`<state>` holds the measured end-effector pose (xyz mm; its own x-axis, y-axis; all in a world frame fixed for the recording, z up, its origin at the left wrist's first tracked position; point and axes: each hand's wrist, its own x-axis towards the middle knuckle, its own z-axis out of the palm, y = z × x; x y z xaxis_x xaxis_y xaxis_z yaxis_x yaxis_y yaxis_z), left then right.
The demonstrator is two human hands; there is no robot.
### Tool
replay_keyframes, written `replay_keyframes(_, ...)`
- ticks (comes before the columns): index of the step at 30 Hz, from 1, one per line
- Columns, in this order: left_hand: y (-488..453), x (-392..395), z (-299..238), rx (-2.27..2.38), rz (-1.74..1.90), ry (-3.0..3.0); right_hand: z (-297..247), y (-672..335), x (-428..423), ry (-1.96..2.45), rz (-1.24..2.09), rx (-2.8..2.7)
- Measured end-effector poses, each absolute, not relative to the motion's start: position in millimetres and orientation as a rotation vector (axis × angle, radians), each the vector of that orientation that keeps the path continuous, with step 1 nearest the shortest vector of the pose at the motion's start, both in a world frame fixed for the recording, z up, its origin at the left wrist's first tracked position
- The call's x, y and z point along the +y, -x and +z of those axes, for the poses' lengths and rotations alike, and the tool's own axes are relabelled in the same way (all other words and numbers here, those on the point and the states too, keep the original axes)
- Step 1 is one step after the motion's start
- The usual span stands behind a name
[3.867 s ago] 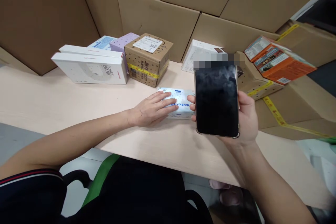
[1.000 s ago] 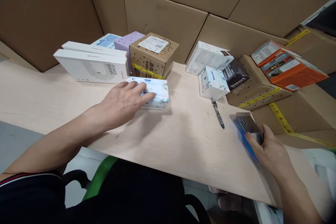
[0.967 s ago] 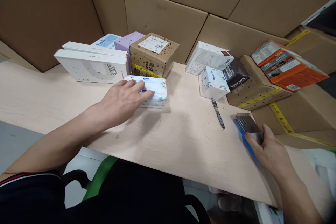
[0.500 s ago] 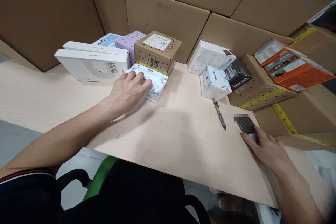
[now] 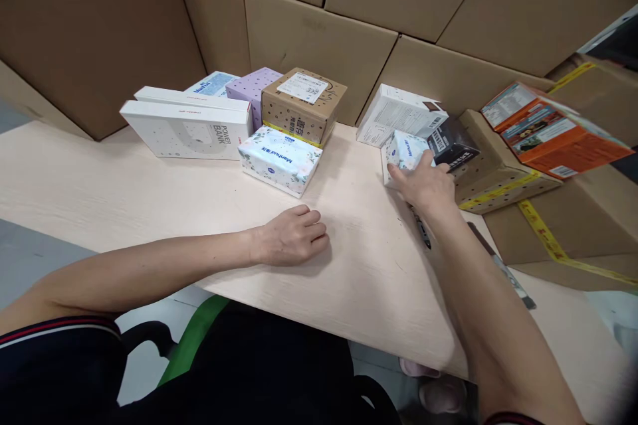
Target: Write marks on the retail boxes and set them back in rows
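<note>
My left hand (image 5: 293, 236) rests on the table as a loose fist, with nothing visible in it. Just beyond it lies a floral tissue pack (image 5: 282, 158), apart from the fingers. My right hand (image 5: 429, 180) reaches over a second floral tissue pack (image 5: 406, 148), thumb on its near left side and fingers around its right side. A pen (image 5: 423, 232) lies partly hidden beside my right wrist. On the far side of my right forearm shows part of a dark phone (image 5: 503, 269), flat on the table.
White power bank boxes (image 5: 192, 129), a purple box (image 5: 252, 89) and a small brown carton (image 5: 299, 106) stand at back left. At right are a white box (image 5: 399, 113), a black box (image 5: 453, 143) and an orange box (image 5: 553, 136) on a taped carton (image 5: 498, 176). Large cartons (image 5: 319, 40) wall the back.
My left hand has come off the left tissue pack, moved towards me and curled. My right hand has left the phone and moved forward and left onto the other tissue pack.
</note>
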<state>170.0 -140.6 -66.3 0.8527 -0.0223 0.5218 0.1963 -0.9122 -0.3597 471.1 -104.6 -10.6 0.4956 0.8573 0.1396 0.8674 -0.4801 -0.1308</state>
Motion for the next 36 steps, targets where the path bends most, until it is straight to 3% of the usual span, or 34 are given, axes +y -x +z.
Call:
replay_keyframes(5,-164.5,-130.5,-70.7,-0.217,-0.77,2.689,-4.8,-469.5,-98.8,2.463,-0.059,-1.488)
replay_keyframes(14,-160.0,-126.5,-68.4,-0.427,-0.964,2.734,-14.7,-483.5,-187.2,1.694,0.326,-2.089)
replay_keyframes(18,-162.5,-128.1,-67.2,-0.6,-1.175,2.94,-27.1,-494.5,-200.9,1.683,0.688,-1.834)
replay_keyframes(22,-165.4,-130.7,-64.6,-0.946,-1.237,3.317,-25.2,-485.9,-202.7,1.902,0.632,-1.54)
replay_keyframes(26,-166.0,-128.6,-60.5,-0.903,-1.235,3.531,-16.7,-469.0,-209.1,1.91,0.847,-1.567)
replay_keyframes(32,-165.6,-126.4,-66.3,-0.931,-1.622,3.547,-27.2,-460.0,-209.3,1.521,0.735,-1.501)
replay_keyframes(36,-164.5,-128.1,-69.0,-1.11,-1.679,3.543,-35.1,-462.0,-206.8,1.565,0.617,-1.378)
